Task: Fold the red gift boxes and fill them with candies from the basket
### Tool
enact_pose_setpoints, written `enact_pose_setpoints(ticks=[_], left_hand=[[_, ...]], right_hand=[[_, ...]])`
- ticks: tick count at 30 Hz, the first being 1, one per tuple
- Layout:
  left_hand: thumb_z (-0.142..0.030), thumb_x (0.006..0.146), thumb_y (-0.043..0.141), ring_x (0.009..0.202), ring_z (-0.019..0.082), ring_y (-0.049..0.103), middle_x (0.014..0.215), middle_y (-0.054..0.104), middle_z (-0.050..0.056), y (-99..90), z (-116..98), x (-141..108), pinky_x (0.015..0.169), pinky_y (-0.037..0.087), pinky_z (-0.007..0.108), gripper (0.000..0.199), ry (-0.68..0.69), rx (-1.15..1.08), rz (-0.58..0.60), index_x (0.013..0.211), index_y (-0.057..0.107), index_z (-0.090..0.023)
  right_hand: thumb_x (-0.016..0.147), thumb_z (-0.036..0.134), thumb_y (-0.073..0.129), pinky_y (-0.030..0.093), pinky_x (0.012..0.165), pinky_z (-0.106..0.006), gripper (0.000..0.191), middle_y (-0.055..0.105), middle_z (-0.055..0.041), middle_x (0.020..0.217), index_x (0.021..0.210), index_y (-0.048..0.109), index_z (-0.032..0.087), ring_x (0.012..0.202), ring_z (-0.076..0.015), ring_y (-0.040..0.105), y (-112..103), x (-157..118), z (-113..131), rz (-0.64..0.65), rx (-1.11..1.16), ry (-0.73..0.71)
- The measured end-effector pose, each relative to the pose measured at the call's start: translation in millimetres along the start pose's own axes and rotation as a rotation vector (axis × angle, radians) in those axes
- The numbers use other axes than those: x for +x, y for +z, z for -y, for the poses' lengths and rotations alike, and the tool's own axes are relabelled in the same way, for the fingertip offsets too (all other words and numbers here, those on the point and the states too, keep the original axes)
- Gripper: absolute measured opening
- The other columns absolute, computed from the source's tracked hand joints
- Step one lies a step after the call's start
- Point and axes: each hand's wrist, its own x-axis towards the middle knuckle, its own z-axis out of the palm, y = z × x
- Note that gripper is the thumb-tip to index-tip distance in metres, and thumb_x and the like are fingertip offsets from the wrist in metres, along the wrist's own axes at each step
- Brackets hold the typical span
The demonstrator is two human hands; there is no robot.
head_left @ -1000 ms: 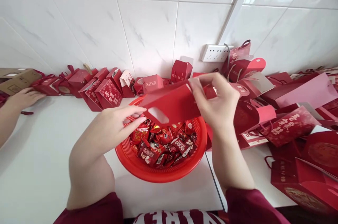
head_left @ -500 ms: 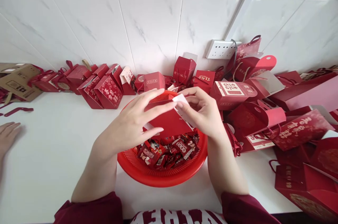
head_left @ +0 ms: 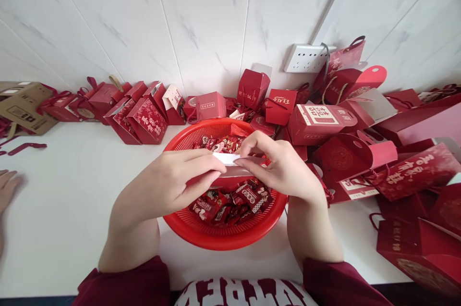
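Observation:
A red paper box (head_left: 234, 181) with a white upper flap is held between my two hands above the basket. My left hand (head_left: 169, 183) has its fingers closed on the box's left end. From the other side, my right hand (head_left: 279, 166) pinches the upper edge, thumb and fingertips at the white flap. Much of the box is hidden behind the fingers. Below stands a red plastic basket (head_left: 225, 242) with perforated sides. Wrapped sweets (head_left: 248, 199) in mostly red wrappers fill its bottom.
Red gift boxes (head_left: 149, 121) line the wall, and more boxes (head_left: 355, 157) are heaped to the right. A brown carton box (head_left: 27, 109) and loose ribbon (head_left: 27, 148) lie left. Another person's hand (head_left: 6, 189) rests at the left edge. A power strip (head_left: 306, 58) is on the wall.
The box has turned, so its white flap now lies level across the top. My left hand's spread fingers have closed onto it. My right hand has moved slightly lower.

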Motion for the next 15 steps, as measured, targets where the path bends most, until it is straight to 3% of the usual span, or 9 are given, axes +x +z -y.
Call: enact_pose_setpoints(ticks=[4, 8, 12, 15], left_hand=[[-0.016, 0.097, 0.051, 0.091, 0.015, 0.069, 0.112, 0.074, 0.000, -2.9, -7, 0, 0.083, 0.051, 0.026, 0.028, -0.047, -0.015, 0.192, 0.116, 0.069, -0.026], [-0.033, 0.096, 0.061, 0.077, 0.016, 0.064, 0.095, 0.070, 0.000, -6.4, -8, -2, 0.069, 0.049, 0.028, 0.013, -0.134, 0.000, 0.354, 0.097, 0.071, -0.025], [-0.045, 0.096, 0.063, 0.073, 0.016, 0.061, 0.093, 0.068, 0.002, -7.7, -5, -1, 0.065, 0.046, 0.029, 0.023, -0.186, 0.045, 0.368, 0.090, 0.068, -0.023], [-0.046, 0.101, 0.054, 0.068, 0.014, 0.058, 0.084, 0.065, 0.000, -6.6, -4, 3, 0.062, 0.042, 0.028, 0.032, -0.181, 0.016, 0.318, 0.082, 0.062, -0.021]], right_hand=[[0.099, 0.006, 0.047, 0.056, 0.089, -0.031, 0.024, 0.075, -0.0030, 0.109, 0.095, 0.063, 0.024, 0.108, -0.0172, 0.070, 2, -2, 10, 0.146, -0.111, -0.132], [0.101, 0.017, 0.056, 0.049, 0.109, -0.047, 0.021, 0.065, -0.0081, 0.140, 0.116, 0.068, 0.025, 0.131, -0.0238, 0.060, -2, -7, 19, 0.185, -0.343, -0.132], [0.101, 0.008, 0.049, 0.048, 0.111, -0.049, 0.032, 0.060, -0.0091, 0.147, 0.116, 0.072, 0.025, 0.137, -0.0243, 0.055, -2, -11, 19, 0.121, -0.452, -0.137], [0.103, 0.015, 0.050, 0.048, 0.111, -0.048, 0.027, 0.065, -0.0072, 0.141, 0.109, 0.074, 0.025, 0.131, -0.0229, 0.060, 1, -9, 17, 0.106, -0.461, -0.128]])
